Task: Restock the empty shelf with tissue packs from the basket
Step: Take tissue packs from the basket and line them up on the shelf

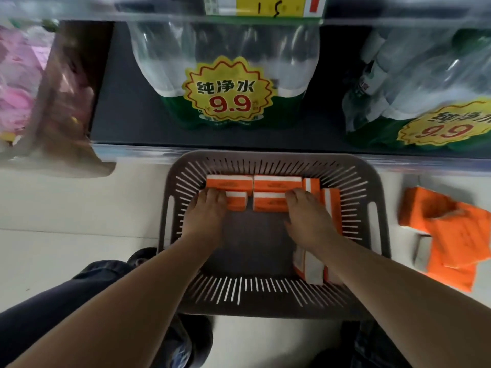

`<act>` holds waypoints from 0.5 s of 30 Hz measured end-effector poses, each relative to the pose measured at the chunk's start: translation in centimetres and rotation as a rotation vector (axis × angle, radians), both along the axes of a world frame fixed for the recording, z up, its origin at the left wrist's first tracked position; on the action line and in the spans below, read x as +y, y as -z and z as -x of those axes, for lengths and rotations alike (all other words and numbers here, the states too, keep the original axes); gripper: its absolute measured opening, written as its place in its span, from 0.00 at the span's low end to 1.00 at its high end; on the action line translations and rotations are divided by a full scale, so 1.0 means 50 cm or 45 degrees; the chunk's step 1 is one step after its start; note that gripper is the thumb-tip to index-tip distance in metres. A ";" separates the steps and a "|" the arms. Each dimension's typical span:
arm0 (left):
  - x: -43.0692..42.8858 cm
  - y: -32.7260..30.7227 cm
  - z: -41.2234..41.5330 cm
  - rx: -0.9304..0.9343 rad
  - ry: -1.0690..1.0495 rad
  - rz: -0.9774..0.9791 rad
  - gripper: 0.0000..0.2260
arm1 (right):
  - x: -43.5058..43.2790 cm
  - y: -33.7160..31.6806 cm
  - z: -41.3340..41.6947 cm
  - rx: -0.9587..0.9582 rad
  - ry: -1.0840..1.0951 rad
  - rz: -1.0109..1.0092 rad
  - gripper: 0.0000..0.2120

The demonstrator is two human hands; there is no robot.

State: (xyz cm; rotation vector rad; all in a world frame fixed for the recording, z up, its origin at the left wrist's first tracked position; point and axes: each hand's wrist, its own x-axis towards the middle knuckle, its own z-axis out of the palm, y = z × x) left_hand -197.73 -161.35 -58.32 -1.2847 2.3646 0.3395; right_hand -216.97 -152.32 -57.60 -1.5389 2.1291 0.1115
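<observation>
A grey slotted basket (pixel 276 298) stands on the floor in front of the bottom shelf (pixel 125 120). Orange and white tissue packs (pixel 276 183) lie in two rows along its far side. More of them stand on edge at its right wall and near my right forearm (pixel 310 266). My left hand (pixel 204 213) reaches into the basket with its fingers curled over the near-left pack (pixel 236 201). My right hand (pixel 309 219) does the same on the near-middle pack (pixel 268 203). The thumbs are hidden.
Shrink-wrapped water bottle packs with yellow 9.9 labels (pixel 228 88) (pixel 425 102) stand on the dark shelf, with a bare stretch to their left. Pink packages (pixel 18 88) fill the bay on the far left. Loose orange tissue packs (pixel 449 235) lie on the floor to the right.
</observation>
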 end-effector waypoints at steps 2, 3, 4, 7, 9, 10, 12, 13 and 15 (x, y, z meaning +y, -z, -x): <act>-0.012 0.013 0.003 -0.004 0.003 0.013 0.36 | -0.010 0.012 0.006 0.029 -0.045 -0.017 0.27; -0.018 0.018 0.005 -0.008 0.006 0.025 0.34 | -0.016 0.018 0.008 0.048 -0.073 -0.027 0.26; -0.022 0.023 0.007 -0.012 0.007 0.041 0.31 | -0.022 0.023 0.009 0.063 -0.099 -0.034 0.26; -0.035 0.034 0.012 -0.029 0.004 0.091 0.24 | -0.039 0.036 0.014 0.083 -0.140 -0.028 0.24; -0.043 0.039 0.009 -0.029 -0.004 0.126 0.20 | -0.042 0.041 0.016 0.104 -0.155 -0.013 0.24; -0.046 0.041 0.007 -0.036 -0.004 0.136 0.19 | -0.042 0.044 0.017 0.117 -0.172 -0.022 0.24; -0.050 0.044 0.002 -0.078 0.030 0.132 0.19 | -0.041 0.049 0.016 0.131 -0.204 -0.055 0.25; -0.051 0.046 -0.001 -0.099 0.050 0.125 0.19 | -0.040 0.051 0.015 0.136 -0.211 -0.063 0.25; -0.052 0.046 -0.003 -0.122 0.079 0.115 0.19 | -0.040 0.052 0.014 0.142 -0.217 -0.070 0.25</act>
